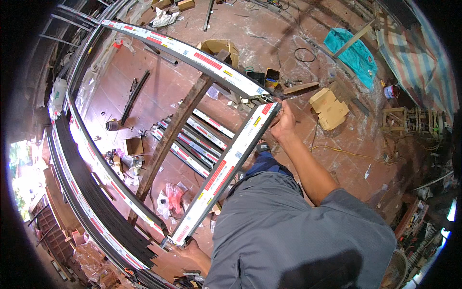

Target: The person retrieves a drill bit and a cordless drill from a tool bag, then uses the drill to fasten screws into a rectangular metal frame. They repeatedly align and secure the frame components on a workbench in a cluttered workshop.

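Note:
A short dark metal profile bar (pixel 224 174), its face covered with white and red protective film, lies slantwise in front of me. My right hand (pixel 284 121) grips its far end, with the fingers partly hidden behind the bar. My left hand (pixel 189 251) is closed around the near end, its fingers partly hidden underneath. Beside each end of the bar lies the end of a long rail: the far rail (pixel 192 56) by my right hand and the near rail (pixel 113 180) by my left. At both corners small metal fittings show; whether they are fully seated I cannot tell.
A brown beam (pixel 166 142) runs beneath the rails. Several shorter film-covered profiles (pixel 197 139) lie below the frame. Long dark profiles (pixel 91 192) are stacked at left. A flattened cardboard box (pixel 329 108), a teal sheet (pixel 351 55) and a yellow cord (pixel 341 150) are on the tiled floor.

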Motion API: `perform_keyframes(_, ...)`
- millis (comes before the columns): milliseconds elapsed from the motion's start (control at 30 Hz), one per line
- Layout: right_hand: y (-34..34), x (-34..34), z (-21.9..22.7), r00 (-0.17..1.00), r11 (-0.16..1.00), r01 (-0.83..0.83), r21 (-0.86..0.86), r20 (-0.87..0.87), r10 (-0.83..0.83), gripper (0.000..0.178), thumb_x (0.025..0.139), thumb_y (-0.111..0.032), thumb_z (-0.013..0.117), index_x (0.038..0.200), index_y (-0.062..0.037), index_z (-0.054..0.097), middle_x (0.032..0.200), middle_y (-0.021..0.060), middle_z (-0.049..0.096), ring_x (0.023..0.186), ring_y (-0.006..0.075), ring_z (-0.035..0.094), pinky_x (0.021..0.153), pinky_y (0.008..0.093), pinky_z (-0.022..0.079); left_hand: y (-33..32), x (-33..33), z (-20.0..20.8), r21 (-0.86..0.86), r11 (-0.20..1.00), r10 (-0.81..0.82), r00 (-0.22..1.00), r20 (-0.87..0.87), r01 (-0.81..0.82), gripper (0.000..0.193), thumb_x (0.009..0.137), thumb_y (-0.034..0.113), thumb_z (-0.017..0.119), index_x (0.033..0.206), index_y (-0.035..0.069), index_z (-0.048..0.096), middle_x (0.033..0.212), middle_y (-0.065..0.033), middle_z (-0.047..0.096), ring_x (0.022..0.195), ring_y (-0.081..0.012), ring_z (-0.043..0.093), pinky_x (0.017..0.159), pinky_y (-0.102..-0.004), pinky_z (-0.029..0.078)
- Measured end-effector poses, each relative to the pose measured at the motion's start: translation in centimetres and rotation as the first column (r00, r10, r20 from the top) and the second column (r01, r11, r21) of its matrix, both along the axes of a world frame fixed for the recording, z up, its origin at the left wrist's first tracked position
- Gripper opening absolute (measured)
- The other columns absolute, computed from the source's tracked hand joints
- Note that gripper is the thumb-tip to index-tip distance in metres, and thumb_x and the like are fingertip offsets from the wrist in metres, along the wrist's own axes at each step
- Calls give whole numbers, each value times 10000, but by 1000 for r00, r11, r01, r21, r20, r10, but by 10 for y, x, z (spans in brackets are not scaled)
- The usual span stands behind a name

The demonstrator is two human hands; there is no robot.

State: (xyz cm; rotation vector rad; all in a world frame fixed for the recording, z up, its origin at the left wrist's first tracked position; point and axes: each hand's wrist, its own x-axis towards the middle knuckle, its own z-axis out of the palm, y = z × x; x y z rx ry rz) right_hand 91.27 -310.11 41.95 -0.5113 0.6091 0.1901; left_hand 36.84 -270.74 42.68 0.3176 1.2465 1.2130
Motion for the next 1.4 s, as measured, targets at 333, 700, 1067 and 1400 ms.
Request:
perform_keyframes(333,-14,-3,-27,999,999,-17,38,-29,18,383,1096,-405,415,1237,-115,622,1023,62,713,927,204,704,856,392,591,8,0,-3,-5,1000,-14,999,31,14,515,817,362,725,1207,30,671,1145,-159,730,989,-335,713,871,-477,588)
perform_keyframes(700,-4,7,-16,998,998,-19,53,-54,22,371,1081,-481,453,1143,-158,625,920,34,715,789,159,698,730,323,591,14,0,-4,-32,999,-32,998,50,34,523,822,373,722,1214,31,669,1151,-161,729,1002,-333,712,875,-477,586)
perform_keyframes(1067,2,7,1,993,996,-85,32,-85,87,405,1047,-465,547,1097,-78,655,971,92,733,832,210,719,765,372,601,21,-2,-3,-49,998,-46,997,60,49,531,826,384,720,1221,33,667,1158,-164,728,1016,-331,711,878,-478,584)
perform_keyframes(1400,0,9,-20,987,982,-154,114,-22,157,380,1071,-433,507,1061,-78,641,928,109,727,796,235,721,736,403,615,29,-11,-3,-65,995,-74,992,100,81,539,830,393,717,1228,34,666,1165,-166,728,1028,-329,711,881,-478,581)
